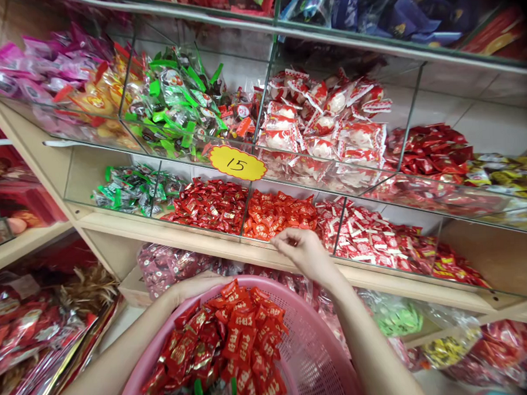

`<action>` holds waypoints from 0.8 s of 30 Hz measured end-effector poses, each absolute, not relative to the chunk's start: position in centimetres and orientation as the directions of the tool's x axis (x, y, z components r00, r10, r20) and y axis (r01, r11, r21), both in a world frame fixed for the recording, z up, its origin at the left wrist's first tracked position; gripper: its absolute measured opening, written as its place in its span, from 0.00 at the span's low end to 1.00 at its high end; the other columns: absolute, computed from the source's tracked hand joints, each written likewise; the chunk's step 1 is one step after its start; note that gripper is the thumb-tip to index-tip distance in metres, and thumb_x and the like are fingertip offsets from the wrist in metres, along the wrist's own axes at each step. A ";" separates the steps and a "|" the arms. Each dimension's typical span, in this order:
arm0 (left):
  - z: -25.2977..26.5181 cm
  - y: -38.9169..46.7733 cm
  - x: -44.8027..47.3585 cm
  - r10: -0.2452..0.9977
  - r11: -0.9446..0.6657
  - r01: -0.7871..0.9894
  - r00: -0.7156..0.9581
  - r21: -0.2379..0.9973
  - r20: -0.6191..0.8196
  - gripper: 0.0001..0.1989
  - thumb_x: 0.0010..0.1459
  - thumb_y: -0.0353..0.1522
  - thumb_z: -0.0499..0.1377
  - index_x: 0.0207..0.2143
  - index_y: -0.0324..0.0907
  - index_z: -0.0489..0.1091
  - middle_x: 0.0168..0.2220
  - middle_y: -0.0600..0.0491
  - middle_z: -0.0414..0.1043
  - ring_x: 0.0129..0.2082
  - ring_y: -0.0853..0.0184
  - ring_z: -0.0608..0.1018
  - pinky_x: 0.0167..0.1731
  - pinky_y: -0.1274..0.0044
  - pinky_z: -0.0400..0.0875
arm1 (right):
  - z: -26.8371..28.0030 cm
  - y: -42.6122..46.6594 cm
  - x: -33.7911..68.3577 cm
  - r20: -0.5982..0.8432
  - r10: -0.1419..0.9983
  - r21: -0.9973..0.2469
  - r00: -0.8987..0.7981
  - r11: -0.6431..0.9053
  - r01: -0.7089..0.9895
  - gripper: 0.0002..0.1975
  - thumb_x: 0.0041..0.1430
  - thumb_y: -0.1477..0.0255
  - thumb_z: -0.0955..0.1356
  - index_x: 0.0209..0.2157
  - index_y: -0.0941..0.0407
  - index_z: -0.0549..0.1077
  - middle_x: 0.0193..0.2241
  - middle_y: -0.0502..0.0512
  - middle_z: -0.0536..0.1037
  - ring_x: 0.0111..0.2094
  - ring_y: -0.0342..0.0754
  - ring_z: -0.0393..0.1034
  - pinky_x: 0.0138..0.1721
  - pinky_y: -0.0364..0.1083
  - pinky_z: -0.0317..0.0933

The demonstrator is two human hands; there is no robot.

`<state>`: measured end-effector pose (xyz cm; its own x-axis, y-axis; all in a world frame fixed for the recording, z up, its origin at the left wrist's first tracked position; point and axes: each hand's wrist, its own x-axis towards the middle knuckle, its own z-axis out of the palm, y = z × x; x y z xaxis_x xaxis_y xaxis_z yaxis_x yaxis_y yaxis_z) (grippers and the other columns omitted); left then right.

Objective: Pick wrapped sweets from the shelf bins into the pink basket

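Note:
A pink plastic basket [312, 345] sits low in front of me, heaped with red wrapped candies [234, 342]. My left hand [193, 287] grips the basket's far rim. My right hand [302, 251] reaches over the basket to the front glass edge of a shelf bin of orange-red candies [277, 214], fingers curled together; whether it pinches a candy is not visible. Beside that bin lie dark red candies [207, 202] on the left and red-and-white ones [368, 231] on the right.
Glass-fronted bins fill two shelf rows: green packets [174, 102], pink packets [38, 61], white-and-red packets [325, 117]. A yellow tag reading 15 [237, 162] hangs on the upper glass. Bagged sweets lie below the wooden shelf [196, 237] and at left.

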<state>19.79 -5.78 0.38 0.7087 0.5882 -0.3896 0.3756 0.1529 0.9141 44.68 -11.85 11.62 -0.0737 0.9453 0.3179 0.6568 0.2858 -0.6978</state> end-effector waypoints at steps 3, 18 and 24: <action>0.4 -5.8 19.7 0.587 0.166 0.352 0.715 0.921 -0.380 0.26 0.53 0.48 0.55 0.40 0.35 0.76 0.39 0.46 0.76 0.39 0.59 0.76 0.43 0.73 0.68 | 12.1 -9.5 45.5 0.324 0.946 -0.609 0.004 0.205 0.766 0.12 0.53 0.63 0.66 0.24 0.56 0.71 0.21 0.51 0.72 0.24 0.43 0.63 0.28 0.42 0.54; 0.3 -5.8 19.6 0.603 0.190 0.374 0.685 0.908 -0.408 0.28 0.50 0.50 0.57 0.40 0.35 0.76 0.39 0.46 0.76 0.40 0.59 0.75 0.43 0.73 0.68 | 9.3 -4.5 45.7 -0.115 0.988 -0.630 0.106 -0.155 0.761 0.18 0.42 0.66 0.69 0.12 0.55 0.56 0.11 0.42 0.50 0.17 0.37 0.45 0.20 0.41 0.41; 0.5 -5.9 19.6 0.598 0.178 0.372 0.695 0.911 -0.400 0.27 0.51 0.49 0.56 0.41 0.35 0.75 0.40 0.46 0.76 0.41 0.58 0.75 0.45 0.71 0.67 | 8.9 -4.8 45.8 -0.103 0.987 -0.758 0.122 -0.157 0.633 0.13 0.40 0.72 0.65 0.11 0.55 0.57 0.10 0.41 0.50 0.16 0.36 0.43 0.19 0.41 0.39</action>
<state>19.61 -5.89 0.47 0.6948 0.5978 -0.3998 0.3715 0.1777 0.9113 45.82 -4.82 8.86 0.1222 0.9872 -0.1029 0.6325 -0.1573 -0.7584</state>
